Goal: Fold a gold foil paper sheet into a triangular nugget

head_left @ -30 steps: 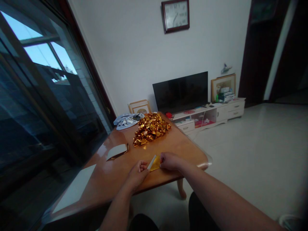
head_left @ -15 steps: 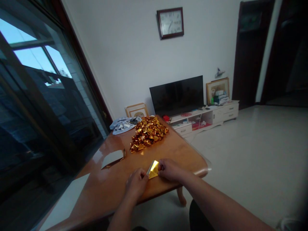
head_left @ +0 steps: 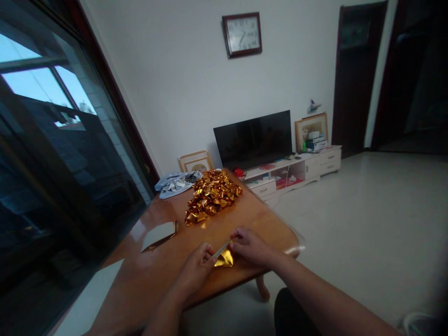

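Observation:
A small sheet of gold foil paper (head_left: 226, 258), partly folded with its pale back showing along the upper edge, is held between my hands just over the near edge of the wooden table (head_left: 259, 214). My left hand (head_left: 199, 262) pinches its left corner with thumb and fingers. At the other end, my right hand (head_left: 247, 245) grips the upper right corner. Farther up the table lies a heap of folded gold foil pieces (head_left: 213, 193). One tiny gold piece sits apart, just in front of the heap.
A stack of pale-backed sheets (head_left: 159, 234) lies left of my hands, and a larger pale sheet (head_left: 93, 296) is nearer the left edge. Grey-blue cloth (head_left: 177, 184) rests at the far left corner. Beyond stand a television (head_left: 254, 140) and a white cabinet (head_left: 311, 168).
The foil paper has tilted and bent, its pale edge now a slanting strip above the gold side. My right hand has shifted to the upper corner. The view has turned slightly right.

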Demonstrator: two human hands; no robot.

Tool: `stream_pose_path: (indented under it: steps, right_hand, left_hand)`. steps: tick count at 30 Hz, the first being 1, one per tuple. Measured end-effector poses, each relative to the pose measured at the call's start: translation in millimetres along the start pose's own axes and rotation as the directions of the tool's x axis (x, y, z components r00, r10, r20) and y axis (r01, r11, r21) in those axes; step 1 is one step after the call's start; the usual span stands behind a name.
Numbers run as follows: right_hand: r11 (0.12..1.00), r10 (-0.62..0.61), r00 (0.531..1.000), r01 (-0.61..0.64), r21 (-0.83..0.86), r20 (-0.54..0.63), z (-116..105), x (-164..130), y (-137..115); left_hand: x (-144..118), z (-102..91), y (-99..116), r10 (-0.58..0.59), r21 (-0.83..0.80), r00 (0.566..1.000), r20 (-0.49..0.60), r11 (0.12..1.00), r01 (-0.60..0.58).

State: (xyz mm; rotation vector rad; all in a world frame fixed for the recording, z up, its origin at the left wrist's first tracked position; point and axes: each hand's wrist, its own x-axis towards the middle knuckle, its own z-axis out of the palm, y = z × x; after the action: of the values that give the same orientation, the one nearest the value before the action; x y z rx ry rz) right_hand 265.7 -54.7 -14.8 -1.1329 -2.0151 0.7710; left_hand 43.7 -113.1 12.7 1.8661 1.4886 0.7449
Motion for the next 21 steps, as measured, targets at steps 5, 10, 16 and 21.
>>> stream_pose_path:
  steps: [5, 10, 16, 21]
  right_hand:
    - [0.998, -0.05, 0.981, 0.043, 0.042, 0.188, -13.6, -5.7, -9.4]
    - [1.0, -0.029, 0.965, 0.026, 0.014, 0.26, -12.6, -8.0, -15.6]
    - [0.997, 0.059, 0.984, -0.051, -0.051, 0.169, 4.5, -9.8, -12.0]
    - [0.994, 0.085, 0.988, -0.076, -0.077, 0.128, 10.7, -12.0, -7.7]
  left_hand:
    - [2.5, -16.7, 18.5, 0.072, 0.035, 0.978, 0.196, 0.996, -0.08]
    - [17.8, -21.7, 8.0, 0.121, 0.192, 0.988, 0.092, 0.972, -0.136]
    - [25.1, 0.6, -7.9, 0.274, 0.432, 0.938, -0.211, 0.887, -0.162]
    - [9.8, 17.4, -10.5, 0.304, 0.458, 0.949, -0.08, 0.857, -0.236]
